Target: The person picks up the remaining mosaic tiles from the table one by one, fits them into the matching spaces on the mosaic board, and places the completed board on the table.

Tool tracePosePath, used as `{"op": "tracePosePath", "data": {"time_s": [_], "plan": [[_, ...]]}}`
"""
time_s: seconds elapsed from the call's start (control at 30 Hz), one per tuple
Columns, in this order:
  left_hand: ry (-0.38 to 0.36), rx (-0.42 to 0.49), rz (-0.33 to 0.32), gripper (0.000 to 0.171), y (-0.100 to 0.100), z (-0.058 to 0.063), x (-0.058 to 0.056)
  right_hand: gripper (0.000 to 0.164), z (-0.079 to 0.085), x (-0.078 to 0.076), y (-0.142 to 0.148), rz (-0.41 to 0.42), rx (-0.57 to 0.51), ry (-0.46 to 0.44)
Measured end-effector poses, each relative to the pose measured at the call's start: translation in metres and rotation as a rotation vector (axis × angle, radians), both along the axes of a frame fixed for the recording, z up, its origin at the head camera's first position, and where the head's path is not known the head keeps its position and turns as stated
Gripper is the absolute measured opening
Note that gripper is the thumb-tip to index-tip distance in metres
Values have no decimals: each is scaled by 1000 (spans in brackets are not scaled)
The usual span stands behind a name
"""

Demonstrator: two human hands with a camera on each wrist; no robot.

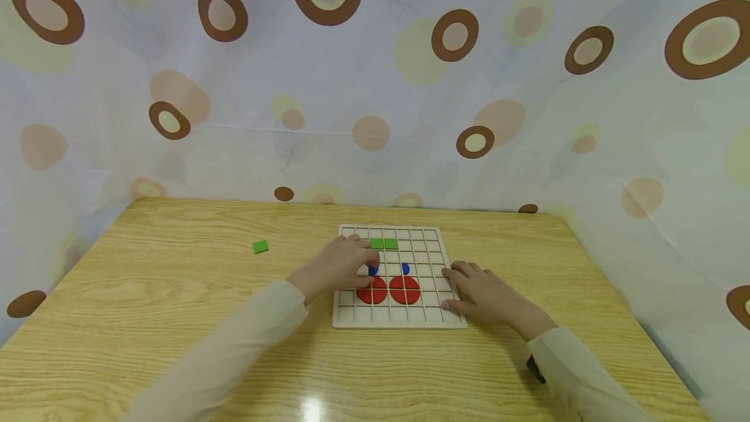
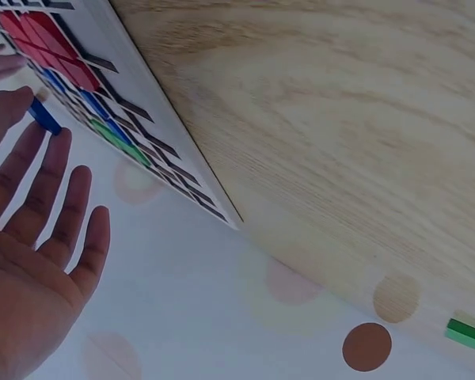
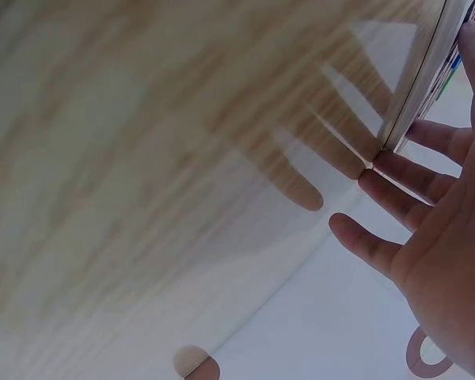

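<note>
A white board (image 1: 436, 314) with a raised square grid lies on the table. Two red discs (image 1: 404, 290) sit in its near part, two green squares (image 1: 384, 243) toward its far side. A small blue half-round piece (image 1: 405, 268) lies in the grid above the right disc. Over the board's left half, my left hand (image 1: 336, 266) pinches a blue piece (image 2: 44, 117) between thumb and fingertips; the other fingers are spread. More blue shows beneath that hand, partly hidden. My right hand (image 1: 489, 295) rests at the board's right edge, fingers extended and touching it.
A loose green square tile (image 1: 260, 247) lies on the wooden table (image 1: 176, 266), left of the board. Behind the table hangs a pale curtain (image 1: 363, 83) with brown and beige circles. Something black (image 1: 536, 370) shows by the right sleeve.
</note>
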State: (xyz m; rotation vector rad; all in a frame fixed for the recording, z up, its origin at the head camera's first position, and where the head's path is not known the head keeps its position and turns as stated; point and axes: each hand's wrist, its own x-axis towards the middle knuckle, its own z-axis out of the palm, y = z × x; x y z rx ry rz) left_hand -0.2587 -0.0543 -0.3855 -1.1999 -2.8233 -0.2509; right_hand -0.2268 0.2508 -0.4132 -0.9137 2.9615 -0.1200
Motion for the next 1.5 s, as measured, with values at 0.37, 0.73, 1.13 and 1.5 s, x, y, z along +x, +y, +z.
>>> {"op": "tracePosePath", "data": {"time_s": [0.37, 0.73, 1.13, 1.5], "plan": [[-19, -15, -4, 21, 39, 3, -7, 65, 3, 2, -2, -9, 2, -10], [-21, -26, 56, 25, 61, 9, -21, 66, 1, 0, -1, -4, 1, 2], [-68, -17, 129, 24, 73, 5, -33, 65, 0, 0, -1, 3, 4, 12], [-88, -4, 144, 25, 77, -4, -40, 65, 0, -1, -1, 4, 9, 17]]}}
